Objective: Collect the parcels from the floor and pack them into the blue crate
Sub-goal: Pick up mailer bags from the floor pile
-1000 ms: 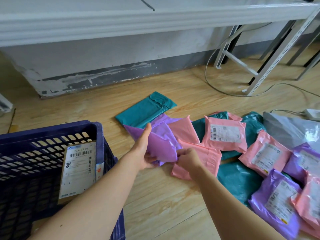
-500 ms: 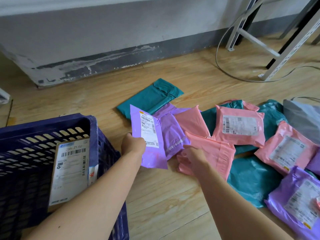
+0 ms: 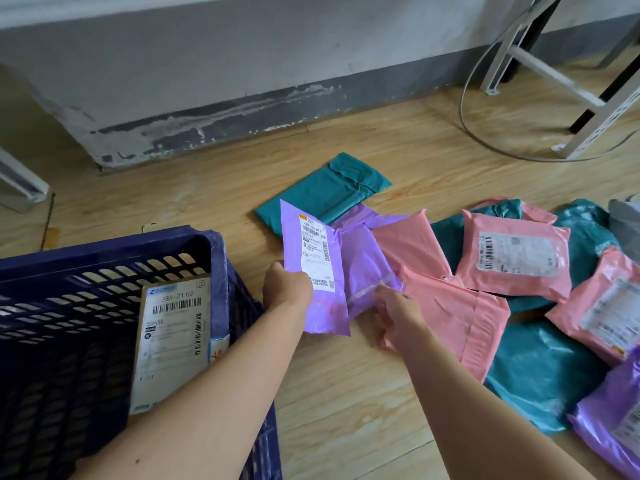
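Note:
My left hand (image 3: 285,287) grips a purple parcel (image 3: 313,265) by its left edge, lifted with its white label facing me, just right of the blue crate (image 3: 218,258). One brown labelled parcel (image 3: 171,341) leans inside the crate. My right hand (image 3: 398,311) pinches the near edge of a pink parcel (image 3: 457,317) lying on the floor, next to a second purple parcel (image 3: 367,271). Several more pink, teal and purple parcels lie spread to the right, among them a teal one (image 3: 323,192) furthest back.
A grey wall (image 3: 242,64) with a scuffed dark base runs along the back. White metal table legs (image 3: 588,116) and a looping grey cable (image 3: 485,133) stand at the back right. Bare wooden floor (image 3: 346,410) lies between my arms.
My left hand has lifted the purple parcel off the pile and turned it label-up. My right hand stays on the pink parcel's edge. The view has tilted down and moved closer.

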Demonstrator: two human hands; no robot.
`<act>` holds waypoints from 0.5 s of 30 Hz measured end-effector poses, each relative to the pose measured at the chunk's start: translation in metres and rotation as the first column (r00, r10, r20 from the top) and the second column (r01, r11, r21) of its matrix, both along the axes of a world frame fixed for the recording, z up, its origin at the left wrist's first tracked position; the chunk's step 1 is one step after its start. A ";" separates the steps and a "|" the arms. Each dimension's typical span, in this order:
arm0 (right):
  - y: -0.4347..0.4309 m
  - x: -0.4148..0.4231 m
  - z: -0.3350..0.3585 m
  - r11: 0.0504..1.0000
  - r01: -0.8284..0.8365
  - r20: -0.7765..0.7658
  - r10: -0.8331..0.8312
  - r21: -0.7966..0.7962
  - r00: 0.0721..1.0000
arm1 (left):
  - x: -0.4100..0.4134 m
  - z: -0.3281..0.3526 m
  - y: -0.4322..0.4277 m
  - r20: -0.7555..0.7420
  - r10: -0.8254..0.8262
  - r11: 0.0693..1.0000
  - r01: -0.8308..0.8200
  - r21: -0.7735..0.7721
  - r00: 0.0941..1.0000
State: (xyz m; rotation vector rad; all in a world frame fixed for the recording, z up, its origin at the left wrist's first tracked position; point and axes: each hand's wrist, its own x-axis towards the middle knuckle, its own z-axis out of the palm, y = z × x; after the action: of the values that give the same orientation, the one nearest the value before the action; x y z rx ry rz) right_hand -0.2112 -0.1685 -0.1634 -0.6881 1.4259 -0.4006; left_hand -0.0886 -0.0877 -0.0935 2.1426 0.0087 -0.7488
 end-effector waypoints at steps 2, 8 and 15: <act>0.000 -0.002 -0.006 0.989 -0.083 -0.105 0.070 -0.126 0.992 | -0.001 0.003 0.001 0.001 -0.010 1.000 0.010 -0.003 1.000; -0.002 -0.007 0.037 0.675 -0.514 -0.594 0.138 -0.530 0.793 | -0.005 0.016 0.004 -0.001 -0.025 0.999 0.025 -0.035 1.000; 0.008 -0.017 0.078 0.486 -0.516 -0.617 -0.064 -0.705 0.784 | -0.018 0.055 0.017 0.045 -0.067 0.987 0.072 -0.141 0.997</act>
State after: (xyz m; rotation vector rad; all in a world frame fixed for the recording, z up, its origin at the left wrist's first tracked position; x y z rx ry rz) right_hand -0.2279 -0.1604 -0.0850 -1.9816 1.6110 -0.7330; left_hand -0.1064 -0.0708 -0.0383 2.0296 -0.1378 -0.7242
